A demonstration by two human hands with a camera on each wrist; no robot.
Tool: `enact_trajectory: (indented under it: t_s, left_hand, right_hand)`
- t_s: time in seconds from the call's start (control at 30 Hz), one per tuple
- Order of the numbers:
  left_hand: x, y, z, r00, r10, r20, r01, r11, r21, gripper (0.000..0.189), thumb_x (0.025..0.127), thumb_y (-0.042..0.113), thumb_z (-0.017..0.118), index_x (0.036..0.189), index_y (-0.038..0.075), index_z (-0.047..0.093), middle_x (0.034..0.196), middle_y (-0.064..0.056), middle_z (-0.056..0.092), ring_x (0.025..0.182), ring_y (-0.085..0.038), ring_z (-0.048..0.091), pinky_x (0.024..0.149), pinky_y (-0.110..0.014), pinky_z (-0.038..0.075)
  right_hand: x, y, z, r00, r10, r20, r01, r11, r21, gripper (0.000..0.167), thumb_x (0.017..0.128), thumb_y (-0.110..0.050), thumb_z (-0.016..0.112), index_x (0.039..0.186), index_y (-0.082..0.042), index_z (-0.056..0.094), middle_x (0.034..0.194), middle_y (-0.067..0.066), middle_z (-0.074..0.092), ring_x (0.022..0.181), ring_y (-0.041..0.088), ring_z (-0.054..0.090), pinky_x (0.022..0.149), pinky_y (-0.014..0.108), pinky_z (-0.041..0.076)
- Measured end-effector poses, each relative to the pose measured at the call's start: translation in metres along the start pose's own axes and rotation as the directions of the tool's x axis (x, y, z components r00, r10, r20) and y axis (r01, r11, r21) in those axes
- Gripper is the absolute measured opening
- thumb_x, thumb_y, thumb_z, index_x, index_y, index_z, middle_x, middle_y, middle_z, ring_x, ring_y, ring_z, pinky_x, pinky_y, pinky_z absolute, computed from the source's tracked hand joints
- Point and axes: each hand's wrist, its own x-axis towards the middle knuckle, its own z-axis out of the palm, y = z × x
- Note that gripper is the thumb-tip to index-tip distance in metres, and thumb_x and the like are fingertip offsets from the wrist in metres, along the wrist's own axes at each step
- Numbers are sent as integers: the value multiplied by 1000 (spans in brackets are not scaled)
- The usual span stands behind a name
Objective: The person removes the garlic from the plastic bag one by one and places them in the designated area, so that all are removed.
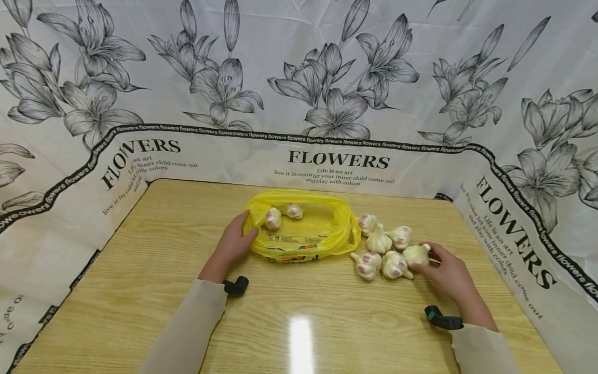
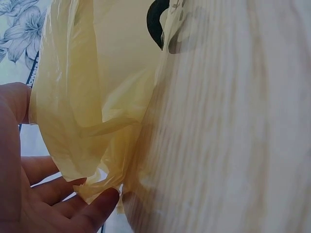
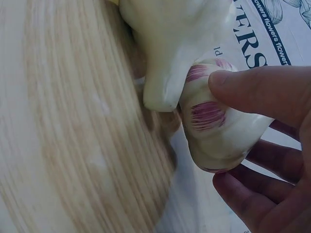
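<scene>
A yellow plastic bag (image 1: 299,254) lies on the table with its mouth open and two garlic bulbs (image 1: 273,218) inside. At its left side my left hand (image 1: 235,241) holds the rim; in the left wrist view the thin film (image 2: 73,121) passes between thumb and fingers. Right of the bag sits a cluster of several white garlic bulbs (image 1: 378,241) with purple streaks. My right hand (image 1: 446,272) pinches the rightmost garlic bulb (image 1: 416,255) between thumb and fingers. The right wrist view shows that bulb (image 3: 209,116) close beside another garlic bulb (image 3: 167,58) with a thick stem.
The wooden table (image 1: 261,322) has a bright light reflection near its front. A white curtain (image 1: 261,150) printed with flowers and lettering surrounds its back and sides. Black wrist mounts (image 1: 443,318) sit on both forearms.
</scene>
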Motion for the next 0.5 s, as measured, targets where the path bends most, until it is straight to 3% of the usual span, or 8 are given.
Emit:
enact_trajectory:
  t_s: [0.23, 0.5]
  left_hand:
    - [0, 0, 0, 1000, -5, -3, 5, 1000, 0, 67, 98, 35, 47, 154, 7, 23, 156, -17, 30, 146, -35, 27, 119, -50, 24]
    - [-1, 0, -1, 1000, -13, -7, 12, 1000, -16, 67, 98, 33, 48, 154, 7, 23, 157, -17, 30, 146, -34, 27, 119, -50, 24]
  right_hand:
    - [0, 0, 5, 999, 20, 27, -20, 1000, 3, 86, 86, -56, 64, 146, 0, 37, 142, 35, 42, 122, 50, 51, 98, 57, 45]
    - [-2, -4, 3, 999, 22, 38, -23, 1000, 11, 85, 88, -56, 61, 149, -3, 35, 145, 32, 40, 124, 49, 51, 99, 56, 45]
